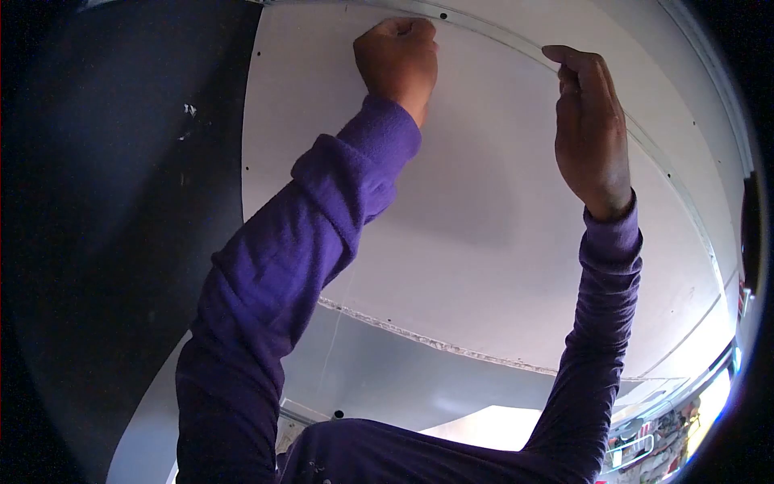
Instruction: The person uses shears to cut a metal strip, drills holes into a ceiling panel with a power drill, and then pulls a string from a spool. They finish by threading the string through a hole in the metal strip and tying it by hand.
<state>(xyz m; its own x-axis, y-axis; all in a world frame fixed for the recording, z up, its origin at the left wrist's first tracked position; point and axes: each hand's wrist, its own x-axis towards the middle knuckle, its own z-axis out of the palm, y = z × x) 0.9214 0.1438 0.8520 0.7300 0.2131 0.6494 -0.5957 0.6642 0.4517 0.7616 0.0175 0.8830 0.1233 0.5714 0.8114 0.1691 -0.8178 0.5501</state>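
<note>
Overhead is a large pale board (476, 177), with a narrow strip-like seam (516, 42) curving across its upper part. My left hand (397, 63) is closed in a fist by the seam at the top. Its fingertips are turned away, so anything inside it is hidden. Farther right, my right hand (592, 125) is raised against the board near the same seam. Its fingers are bent forward, with a gap between finger and thumb, and no object shows in it. Purple sleeves cover both arms.
A dark panel (121, 161) borders the board on the left. Below, the board ends in a rough, broken-looking edge (435, 343) above a grey surface (363, 371). Small dark dots mark the board. Bright daylight and cluttered items (645, 444) show at lower right.
</note>
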